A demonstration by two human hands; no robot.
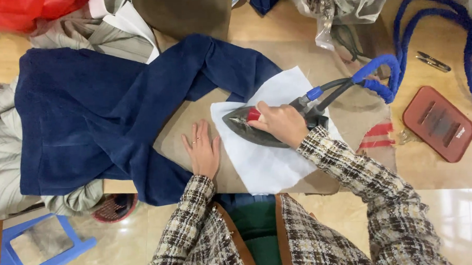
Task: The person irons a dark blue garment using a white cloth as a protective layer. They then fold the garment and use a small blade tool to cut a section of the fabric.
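My right hand [280,123] grips the handle of a dark steam iron [241,123] that rests on a white pressing cloth [271,162]. The iron's tip points left. My left hand [202,149] lies flat, fingers spread, on the brown ironing pad [176,137] just left of the white cloth. A dark blue garment [99,111] spreads across the table to the left, one strip running under the white cloth. A blue-wrapped hose [385,70] runs from the iron's rear toward the upper right.
A red-brown iron rest [438,123] sits at the right of the wooden table [446,172]. Beige striped fabric [1,156], a red bag [22,12] and a clear plastic bag [341,3] lie around the edges. A blue stool [41,249] stands on the floor below left.
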